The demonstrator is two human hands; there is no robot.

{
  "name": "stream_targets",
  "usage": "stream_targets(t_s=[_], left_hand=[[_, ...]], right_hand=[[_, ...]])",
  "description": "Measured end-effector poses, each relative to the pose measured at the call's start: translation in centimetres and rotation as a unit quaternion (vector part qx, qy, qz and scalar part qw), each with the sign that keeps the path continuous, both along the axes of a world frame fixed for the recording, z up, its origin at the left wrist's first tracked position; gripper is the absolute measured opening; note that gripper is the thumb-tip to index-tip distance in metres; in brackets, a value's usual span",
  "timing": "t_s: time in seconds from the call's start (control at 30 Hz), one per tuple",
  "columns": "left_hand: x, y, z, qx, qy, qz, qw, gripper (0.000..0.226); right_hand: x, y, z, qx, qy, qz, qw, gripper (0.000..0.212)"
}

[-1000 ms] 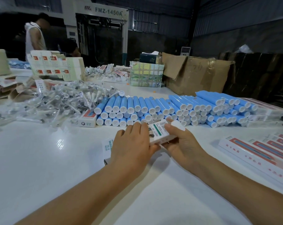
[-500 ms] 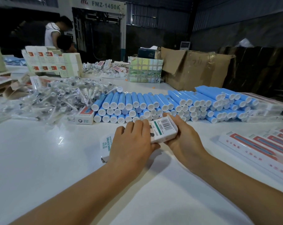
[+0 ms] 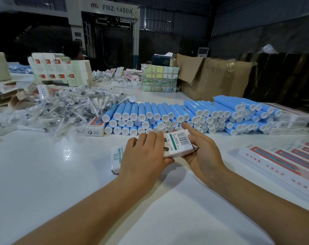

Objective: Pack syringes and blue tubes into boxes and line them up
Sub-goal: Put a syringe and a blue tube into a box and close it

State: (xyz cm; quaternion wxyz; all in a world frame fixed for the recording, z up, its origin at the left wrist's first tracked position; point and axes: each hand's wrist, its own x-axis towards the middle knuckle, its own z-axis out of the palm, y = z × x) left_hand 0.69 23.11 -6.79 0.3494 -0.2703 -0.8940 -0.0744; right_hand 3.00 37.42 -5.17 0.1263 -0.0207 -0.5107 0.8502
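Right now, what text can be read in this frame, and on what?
"FMZ-1450A": machine at the back.
"X-S1": small box beside the blue tubes.
"SONIC ELECTRIC", "X S1": box under the left hand.
Barcode digits on the held box, finished boxes: too small to read.

The big machine (image 3: 113,18) far behind says "FMZ-1450A" in grey letters. The white box (image 3: 176,145) in my grip has a barcode on top, and its end by my left hand (image 3: 143,156) says "X-S1" and "SONIC ELECTRIC" in green. A small box (image 3: 95,127) on the tabletop by the blue tubes (image 3: 150,114) also says "X-S1".
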Motion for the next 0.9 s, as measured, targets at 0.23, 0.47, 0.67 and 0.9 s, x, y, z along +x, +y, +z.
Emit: stream_targets(t_s=[0.23, 0.47, 0.67, 0.9], left_hand=[[-0.1, 0.1, 0.1, -0.016, 0.017, -0.012, 1.0, 0.07], [-1.1, -0.3, -0.1, 0.032, -0.022, 0.036, 0.999, 0.075], [-1.3, -0.2, -0.7, -0.015, -0.013, 0.054, 0.998, 0.073], [-1.4, -0.4, -0.5, -0.027, -0.011, 0.054, 0.998, 0.075]], right_hand=[[0.0, -0.1, -0.3, 0.024, 0.024, 0.015, 0.999, 0.033], [0.2, -0.1, -1.1, 0.315, 0.041, -0.173, 0.932, 0.007], [0.6, -0.6, -1.4, 0.481, 0.121, -0.25, 0.832, 0.024], [0.2, -0.7, -1.2, 0.37, 0.083, -0.192, 0.905, 0.018]])
